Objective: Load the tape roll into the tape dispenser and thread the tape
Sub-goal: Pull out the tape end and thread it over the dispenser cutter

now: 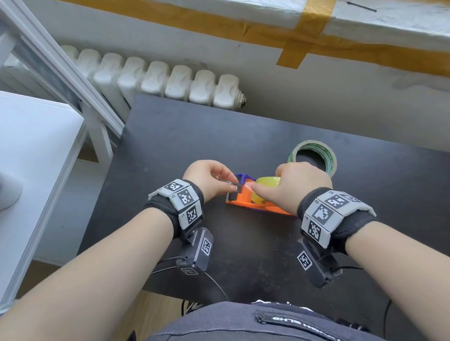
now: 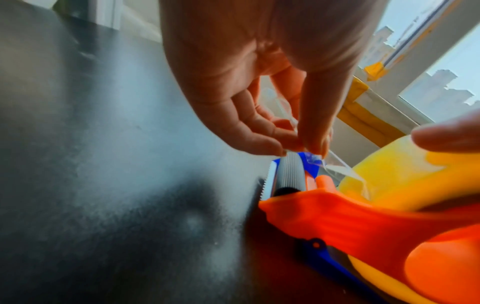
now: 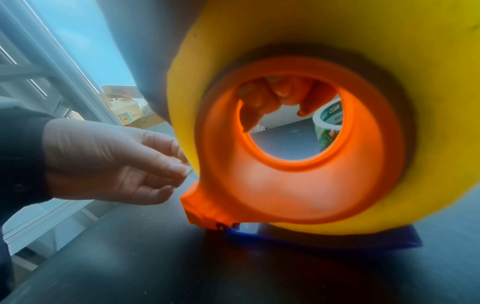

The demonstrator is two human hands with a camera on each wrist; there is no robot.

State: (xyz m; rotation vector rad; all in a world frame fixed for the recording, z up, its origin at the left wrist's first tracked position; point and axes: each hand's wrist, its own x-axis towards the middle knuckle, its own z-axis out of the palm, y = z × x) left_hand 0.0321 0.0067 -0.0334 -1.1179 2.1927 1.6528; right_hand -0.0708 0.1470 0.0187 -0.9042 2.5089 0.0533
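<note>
One dispenser, two rolls: my right hand grips the yellow roll, left hand pinches tape end; green roll beyond

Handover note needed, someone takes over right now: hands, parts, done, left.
Left hand: fingertips pinch the free tape end at the grey roller, beside the serrated blade.
Right hand: grips the yellow tape roll from above, steadying it.
Orange tape dispenser lies on the black table; a spare tape roll stands behind it.
Done: roll seated on the dispenser hub.
Left: lay the tape end over the roller to the blade, press it down.
</note>
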